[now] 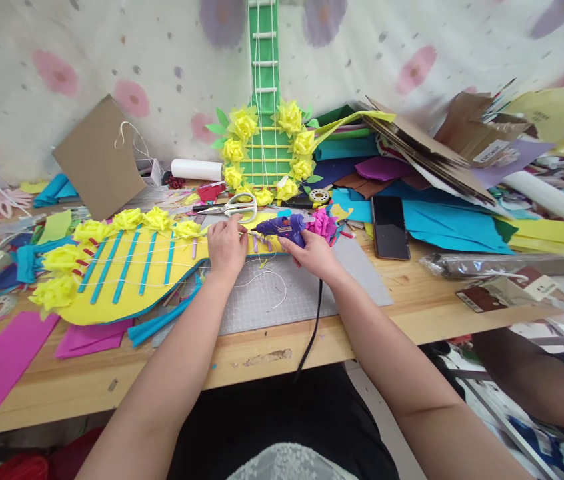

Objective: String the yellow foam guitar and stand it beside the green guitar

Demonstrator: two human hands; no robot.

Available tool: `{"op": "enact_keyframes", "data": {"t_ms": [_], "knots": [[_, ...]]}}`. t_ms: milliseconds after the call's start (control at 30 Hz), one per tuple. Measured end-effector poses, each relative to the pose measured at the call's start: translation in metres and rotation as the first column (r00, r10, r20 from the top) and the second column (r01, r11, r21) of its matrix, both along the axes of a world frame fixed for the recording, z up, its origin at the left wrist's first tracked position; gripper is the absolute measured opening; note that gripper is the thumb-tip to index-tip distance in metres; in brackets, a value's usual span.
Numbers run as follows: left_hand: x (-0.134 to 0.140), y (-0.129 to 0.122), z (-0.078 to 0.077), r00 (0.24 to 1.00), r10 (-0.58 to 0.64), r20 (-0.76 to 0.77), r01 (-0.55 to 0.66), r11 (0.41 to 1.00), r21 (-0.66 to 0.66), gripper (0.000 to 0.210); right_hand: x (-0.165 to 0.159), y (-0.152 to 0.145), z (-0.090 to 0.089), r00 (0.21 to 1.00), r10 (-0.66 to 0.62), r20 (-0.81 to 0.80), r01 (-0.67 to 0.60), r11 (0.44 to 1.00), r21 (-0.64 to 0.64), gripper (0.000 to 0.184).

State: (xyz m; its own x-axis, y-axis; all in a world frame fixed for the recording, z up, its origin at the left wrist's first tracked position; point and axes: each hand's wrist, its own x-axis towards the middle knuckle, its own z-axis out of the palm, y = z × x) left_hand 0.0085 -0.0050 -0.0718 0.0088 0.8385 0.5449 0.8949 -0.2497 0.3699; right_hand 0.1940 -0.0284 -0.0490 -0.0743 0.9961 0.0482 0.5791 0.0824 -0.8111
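A yellow paper guitar [127, 267] lies flat in front of me, with yellow paper flowers [57, 292], blue strips [125, 270] across its body and thin white string [162, 259] along it. My left hand [228, 245] rests over its neck, fingers closed in a pinch on the string. In my right hand [312, 252] is a purple glue gun [282, 227], its nozzle pointing left, close to my left fingertips. The gun's black cord [316, 320] hangs over the table edge. Part of the neck is hidden behind my hands.
A green paper guitar [265, 157] stands upright at the back. White-handled scissors [242, 208], a tape roll [319, 195] and a phone [390, 228] lie nearby. A grey cutting mat [307, 293] is under the work. Cardboard [99, 160] leans left; paper sheets [452, 223] pile right. Another person's arm [532, 380] shows lower right.
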Motion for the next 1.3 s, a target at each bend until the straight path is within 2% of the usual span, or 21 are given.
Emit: {"op": "enact_keyframes", "data": {"t_ms": [600,967,1133,1300], "knots": [[-0.001,-0.001,0.003,1.000,0.014,-0.020,-0.013,1.000,0.002,0.035,0.004,0.001,-0.002,0.999,0.026,-0.022,-0.026,1.000,-0.011,0.035],[-0.001,-0.002,0.004,1.000,0.013,-0.027,-0.013,1.000,-0.004,0.034,0.005,-0.003,0.007,1.000,-0.006,-0.020,0.006,1.000,-0.026,0.034],[-0.002,-0.001,0.002,0.999,0.015,-0.050,-0.014,1.000,0.004,0.034,0.006,-0.012,0.021,0.979,0.026,-0.202,-0.032,0.999,-0.030,0.035],[-0.001,0.000,0.001,0.998,0.025,-0.060,-0.024,1.000,0.017,0.034,0.014,-0.017,0.045,0.948,0.018,-0.317,0.028,0.990,0.141,0.034]]}}
